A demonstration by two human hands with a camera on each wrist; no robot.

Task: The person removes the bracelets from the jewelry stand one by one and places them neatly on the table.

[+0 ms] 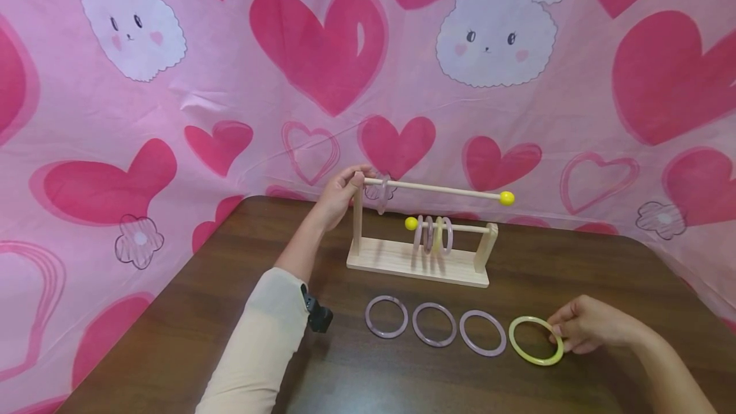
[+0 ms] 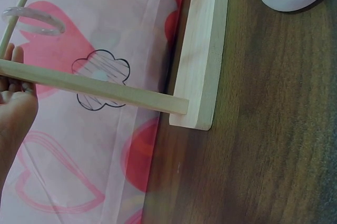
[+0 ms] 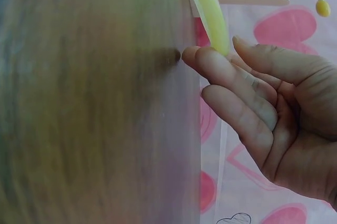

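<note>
A wooden bangle stand has two rods tipped with yellow balls. My left hand grips the top of its left post, with the fingers partly hidden behind the wood. Near that hand, one pale lilac bangle hangs on the upper rod. Several lilac and yellow bangles hang on the lower rod. At the front right, my right hand pinches the right edge of a yellow-green bangle between thumb and fingers. In the right wrist view, this bangle rises from the fingertips.
Three purple bangles lie in a row on the dark wooden table: a left one, a middle one and a right one, beside the yellow-green one. A pink cloth with hearts and rabbits hangs behind the table.
</note>
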